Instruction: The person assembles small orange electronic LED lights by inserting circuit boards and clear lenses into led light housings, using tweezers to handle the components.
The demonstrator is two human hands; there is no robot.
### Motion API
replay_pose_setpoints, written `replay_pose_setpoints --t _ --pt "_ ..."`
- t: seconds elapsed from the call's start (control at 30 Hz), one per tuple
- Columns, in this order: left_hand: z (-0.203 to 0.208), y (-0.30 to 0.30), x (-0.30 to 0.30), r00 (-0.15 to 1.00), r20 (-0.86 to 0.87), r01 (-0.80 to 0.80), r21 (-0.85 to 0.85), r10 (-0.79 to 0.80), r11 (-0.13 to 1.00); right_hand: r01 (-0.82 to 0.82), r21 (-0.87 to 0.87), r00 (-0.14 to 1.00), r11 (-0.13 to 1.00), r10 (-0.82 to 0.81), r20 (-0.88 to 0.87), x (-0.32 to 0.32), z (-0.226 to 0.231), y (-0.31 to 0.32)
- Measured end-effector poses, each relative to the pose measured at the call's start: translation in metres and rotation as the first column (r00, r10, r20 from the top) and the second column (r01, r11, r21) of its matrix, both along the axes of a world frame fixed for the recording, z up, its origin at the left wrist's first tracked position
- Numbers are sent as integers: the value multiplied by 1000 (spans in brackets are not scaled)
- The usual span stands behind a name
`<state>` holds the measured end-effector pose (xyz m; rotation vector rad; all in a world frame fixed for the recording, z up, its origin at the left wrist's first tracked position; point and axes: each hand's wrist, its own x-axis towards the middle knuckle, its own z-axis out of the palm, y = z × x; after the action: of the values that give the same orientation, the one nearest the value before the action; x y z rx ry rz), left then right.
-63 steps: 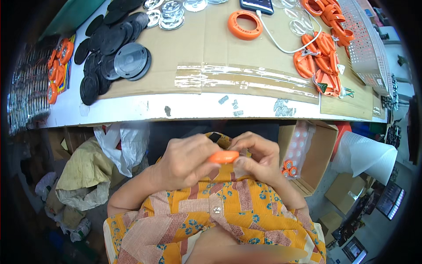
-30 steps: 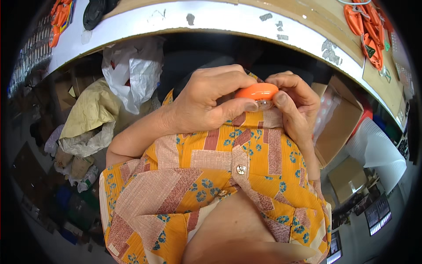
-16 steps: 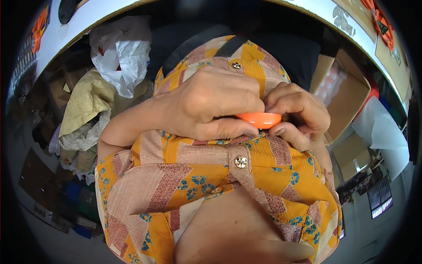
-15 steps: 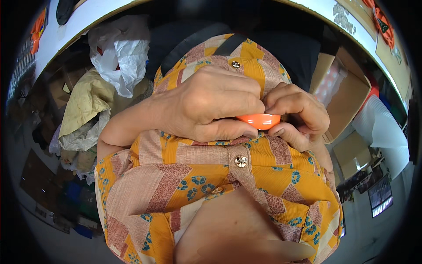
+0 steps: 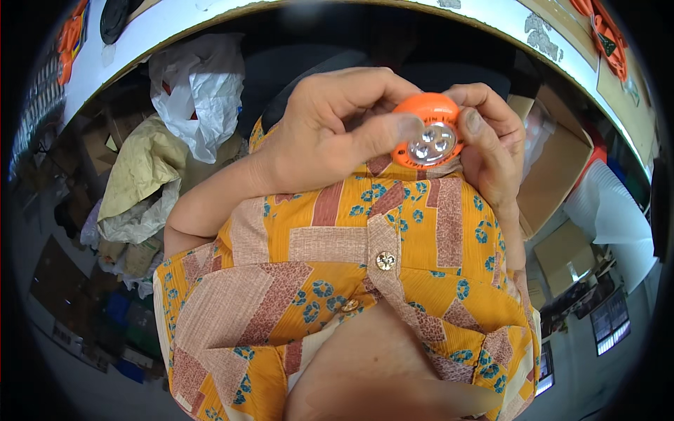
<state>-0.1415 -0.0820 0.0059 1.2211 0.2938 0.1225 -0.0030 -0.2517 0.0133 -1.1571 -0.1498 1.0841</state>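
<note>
Both hands hold a small, round orange LED light up in front of my chest. Its face, a clear lens with several LEDs and dark printing around it, is turned toward me. My left hand grips its left side, thumb on the front by the lens and fingers behind. On the other side my right hand pinches the edge, with the thumb at the rim and bent fingers partly hidden at the back.
A white workbench edge curves across the top, with orange parts on it at the far right. White plastic bags and a yellowish sack are on the left. An open cardboard box and white foam sheet are at right.
Both hands have lifted the LED light away from my chest. It has tilted from an edge-on view so that its lens face now shows.
</note>
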Motion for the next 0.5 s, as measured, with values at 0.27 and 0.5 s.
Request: replay_pose_setpoints --t 0.27,0.5 --pt "9 10 0 963 206 75 414 -173 907 -217 65 944 974 192 269 7 3 -8" --pt "11 9 1 934 277 84 447 -227 890 -319 129 796 939 191 574 2 -6 -15"
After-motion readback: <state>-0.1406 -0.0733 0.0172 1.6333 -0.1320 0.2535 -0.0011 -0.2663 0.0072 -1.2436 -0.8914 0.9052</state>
